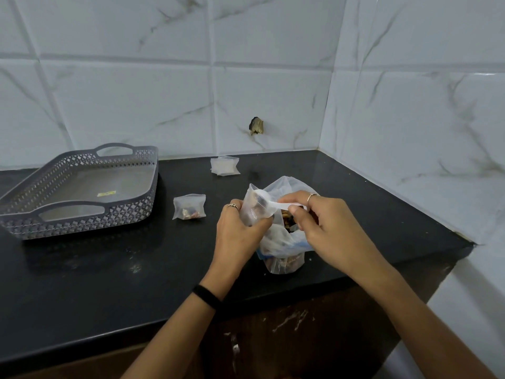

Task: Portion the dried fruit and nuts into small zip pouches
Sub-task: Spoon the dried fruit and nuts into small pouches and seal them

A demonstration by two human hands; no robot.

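Two hands, the left hand (240, 228) and the right hand (322, 222). One white plastic spoon (269, 204). One large bag of dried fruit and nuts (284, 242). One pouch being filled (252, 205), one filled pouch (189, 206), one stack of empty pouches (224, 166), number unclear. One grey basket tray (82, 214). Two rings and one black wristband (206, 296).

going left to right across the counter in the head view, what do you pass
grey basket tray → filled pouch → stack of empty pouches → left hand holding a pouch → right hand with a white spoon
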